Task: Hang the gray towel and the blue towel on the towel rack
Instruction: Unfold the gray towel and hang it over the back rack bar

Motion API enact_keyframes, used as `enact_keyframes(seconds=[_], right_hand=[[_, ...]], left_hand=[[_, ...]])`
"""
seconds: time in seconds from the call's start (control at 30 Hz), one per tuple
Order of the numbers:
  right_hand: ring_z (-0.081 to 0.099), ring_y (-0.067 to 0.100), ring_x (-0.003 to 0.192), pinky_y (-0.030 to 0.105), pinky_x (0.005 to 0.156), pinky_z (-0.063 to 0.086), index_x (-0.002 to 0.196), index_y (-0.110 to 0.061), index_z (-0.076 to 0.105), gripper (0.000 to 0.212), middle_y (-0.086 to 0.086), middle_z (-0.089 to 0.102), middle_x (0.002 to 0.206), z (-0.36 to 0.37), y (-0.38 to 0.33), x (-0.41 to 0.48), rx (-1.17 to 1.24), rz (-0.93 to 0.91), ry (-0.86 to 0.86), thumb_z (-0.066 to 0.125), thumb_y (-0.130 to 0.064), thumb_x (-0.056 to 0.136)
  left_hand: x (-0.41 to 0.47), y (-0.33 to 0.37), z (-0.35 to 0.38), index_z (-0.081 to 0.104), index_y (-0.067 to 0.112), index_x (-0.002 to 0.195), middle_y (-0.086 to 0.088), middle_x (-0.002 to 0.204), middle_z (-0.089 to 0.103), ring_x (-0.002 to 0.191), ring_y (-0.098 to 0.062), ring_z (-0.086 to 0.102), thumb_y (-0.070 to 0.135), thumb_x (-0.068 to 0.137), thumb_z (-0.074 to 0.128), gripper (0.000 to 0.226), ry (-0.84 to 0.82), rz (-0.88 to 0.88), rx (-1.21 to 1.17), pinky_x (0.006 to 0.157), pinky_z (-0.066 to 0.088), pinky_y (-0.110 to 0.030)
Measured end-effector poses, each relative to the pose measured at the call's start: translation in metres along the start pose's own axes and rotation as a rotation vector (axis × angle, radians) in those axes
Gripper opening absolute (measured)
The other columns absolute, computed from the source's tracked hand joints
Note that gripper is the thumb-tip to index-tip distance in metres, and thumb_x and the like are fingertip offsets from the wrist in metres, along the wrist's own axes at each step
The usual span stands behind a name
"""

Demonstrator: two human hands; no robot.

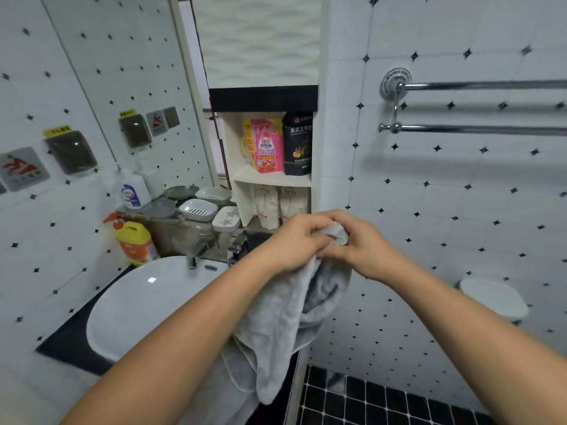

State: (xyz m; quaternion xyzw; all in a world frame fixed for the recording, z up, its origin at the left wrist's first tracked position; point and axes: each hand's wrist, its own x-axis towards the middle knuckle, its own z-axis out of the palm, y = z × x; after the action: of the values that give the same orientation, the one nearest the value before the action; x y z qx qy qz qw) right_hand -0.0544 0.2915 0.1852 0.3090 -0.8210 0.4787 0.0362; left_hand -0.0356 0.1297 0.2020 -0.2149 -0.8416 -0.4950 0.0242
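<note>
The gray towel [282, 326] hangs bunched from both my hands in the middle of the view, its lower folds drooping past the counter edge. My left hand [294, 243] grips its top from the left. My right hand [359, 243] pinches the same upper corner from the right, touching the left hand. The chrome towel rack [478, 85] with two bars is fixed on the tiled wall at the upper right, well above and right of my hands; both bars are bare. No blue towel is in view.
A white sink [138, 305] with a chrome faucet [199, 250] lies at the lower left. Bottles, soap dishes and a shelf niche [270, 179] with refill bags stand behind it. A white wall holder [494, 297] juts out under the rack.
</note>
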Motion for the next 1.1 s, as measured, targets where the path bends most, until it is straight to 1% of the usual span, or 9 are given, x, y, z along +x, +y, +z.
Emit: enact_keyframes(seconds=[0.13, 0.2, 0.33, 0.47, 0.6, 0.73, 0.83, 0.93, 1.1], right_hand=[[0.065, 0.008, 0.077, 0.017, 0.068, 0.049, 0.082, -0.032, 0.068, 0.025, -0.009, 0.072, 0.081, -0.054, -0.009, -0.031, 0.027, 0.073, 0.222, 0.073, -0.008, 0.074], [0.063, 0.005, 0.069, 0.016, 0.063, 0.049, 0.072, -0.027, 0.069, 0.023, -0.01, 0.07, 0.07, -0.093, -0.01, -0.052, 0.041, 0.094, 0.338, 0.069, -0.004, 0.074], [0.061, -0.005, 0.06, 0.014, 0.06, 0.049, 0.069, -0.027, 0.069, 0.025, -0.014, 0.069, 0.065, -0.181, -0.008, -0.103, 0.085, 0.127, 0.524, 0.065, -0.003, 0.076], [0.059, 0.005, 0.061, 0.021, 0.058, 0.047, 0.071, -0.024, 0.067, 0.018, -0.01, 0.066, 0.066, -0.244, -0.003, -0.151, 0.075, 0.179, 0.62, 0.067, -0.007, 0.078], [0.059, 0.007, 0.07, 0.017, 0.06, 0.046, 0.096, -0.023, 0.068, 0.026, -0.006, 0.067, 0.087, -0.258, 0.001, -0.184, -0.074, 0.291, 0.448, 0.075, -0.009, 0.076], [0.061, 0.007, 0.089, 0.013, 0.074, 0.047, 0.118, -0.033, 0.059, 0.061, -0.01, 0.065, 0.106, -0.232, -0.023, -0.188, -0.045, 0.11, 0.139, 0.087, -0.027, 0.064], [0.064, 0.008, 0.087, 0.02, 0.072, 0.049, 0.099, -0.041, 0.061, 0.044, -0.015, 0.067, 0.091, -0.219, -0.038, -0.181, -0.174, 0.035, 0.2, 0.08, -0.029, 0.061], [0.059, -0.003, 0.071, 0.013, 0.06, 0.043, 0.088, -0.036, 0.069, 0.027, -0.014, 0.066, 0.073, -0.221, -0.043, -0.18, -0.302, 0.074, 0.302, 0.079, -0.025, 0.065], [0.057, 0.01, 0.065, 0.025, 0.06, 0.042, 0.078, -0.015, 0.074, 0.007, 0.004, 0.069, 0.07, -0.239, -0.06, -0.179, -0.114, 0.106, 0.456, 0.073, -0.008, 0.076]], left_hand=[[-0.012, 0.033, 0.041, 0.065, 0.018, 0.105, 0.002, 0.102, 0.07, 0.098, -0.013, 0.065, 0.017, 0.072, 0.076, 0.035, 0.221, 0.072, -0.1, 0.09, 0.05, -0.027], [-0.018, 0.037, 0.067, 0.062, 0.023, 0.103, 0.007, 0.1, 0.065, 0.093, -0.009, 0.062, 0.023, 0.065, 0.083, 0.043, 0.214, -0.014, -0.003, 0.086, 0.048, -0.025], [-0.027, 0.035, 0.108, 0.066, 0.009, 0.077, -0.001, 0.077, 0.064, 0.072, -0.017, 0.06, 0.028, 0.063, 0.087, 0.031, 0.17, -0.24, 0.083, 0.067, 0.048, -0.034], [-0.023, 0.061, 0.125, 0.069, -0.004, 0.085, -0.01, 0.076, 0.067, 0.072, -0.021, 0.062, 0.018, 0.068, 0.085, 0.032, 0.307, -0.322, -0.175, 0.066, 0.047, -0.033], [0.002, 0.126, 0.139, 0.076, 0.012, 0.077, -0.004, 0.076, 0.076, 0.073, -0.013, 0.068, 0.002, 0.074, 0.076, 0.011, 0.378, -0.169, -0.285, 0.069, 0.054, -0.025], [0.026, 0.19, 0.168, 0.072, 0.022, 0.064, 0.006, 0.065, 0.07, 0.064, -0.004, 0.061, 0.0, 0.071, 0.075, 0.023, 0.16, 0.008, -0.053, 0.064, 0.05, -0.02], [0.033, 0.21, 0.194, 0.069, 0.022, 0.056, -0.001, 0.067, 0.071, 0.059, -0.006, 0.057, 0.001, 0.066, 0.075, 0.024, 0.109, 0.033, 0.076, 0.057, 0.045, -0.024], [0.03, 0.211, 0.202, 0.068, 0.019, 0.062, 0.005, 0.058, 0.064, 0.054, -0.007, 0.056, 0.001, 0.067, 0.079, 0.022, 0.241, 0.018, -0.133, 0.055, 0.045, -0.022], [0.015, 0.192, 0.211, 0.067, 0.009, 0.098, -0.009, 0.094, 0.072, 0.083, -0.012, 0.067, 0.009, 0.072, 0.081, 0.03, 0.195, -0.027, -0.494, 0.072, 0.054, -0.023]])
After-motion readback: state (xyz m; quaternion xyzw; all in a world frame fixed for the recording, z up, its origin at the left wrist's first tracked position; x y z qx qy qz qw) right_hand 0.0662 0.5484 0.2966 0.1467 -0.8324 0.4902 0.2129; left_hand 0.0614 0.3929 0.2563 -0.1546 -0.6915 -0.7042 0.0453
